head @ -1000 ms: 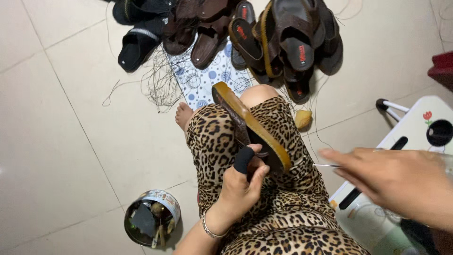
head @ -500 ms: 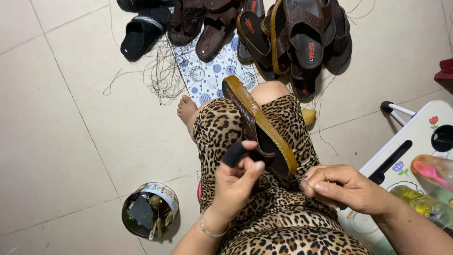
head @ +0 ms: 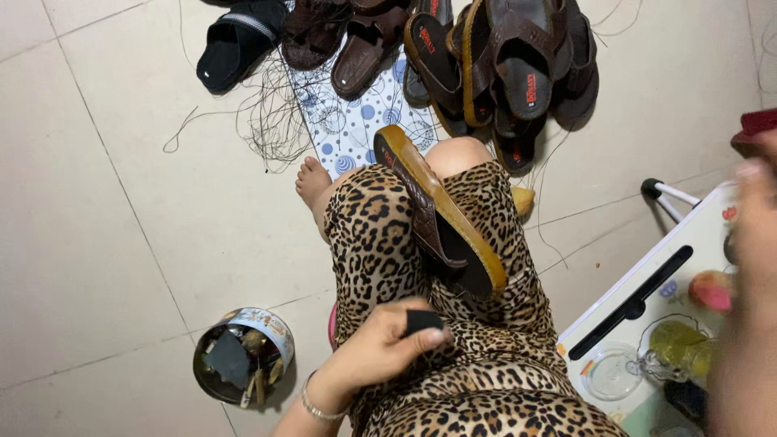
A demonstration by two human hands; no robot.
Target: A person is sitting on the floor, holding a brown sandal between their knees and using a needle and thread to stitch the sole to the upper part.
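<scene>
A brown sandal (head: 441, 214) with a tan sole edge lies on its side across my lap, which is covered in leopard-print cloth (head: 453, 356). My left hand (head: 380, 348) rests on my thigh just below the sandal, closed around a small black object (head: 424, 320). My right hand (head: 757, 218) is raised at the right edge, blurred, over a white low table (head: 647, 283); what it holds cannot be made out.
A pile of dark sandals (head: 502, 65) lies at the top on a dotted mat (head: 348, 121), with loose black thread (head: 259, 121) beside it. A round tin (head: 241, 356) of odds and ends stands on the tiled floor at lower left. Bottles sit on the white table.
My right hand left the sandal and swung up to the right edge. My left hand slid down off the sandal with the black object. The view shifted slightly.
</scene>
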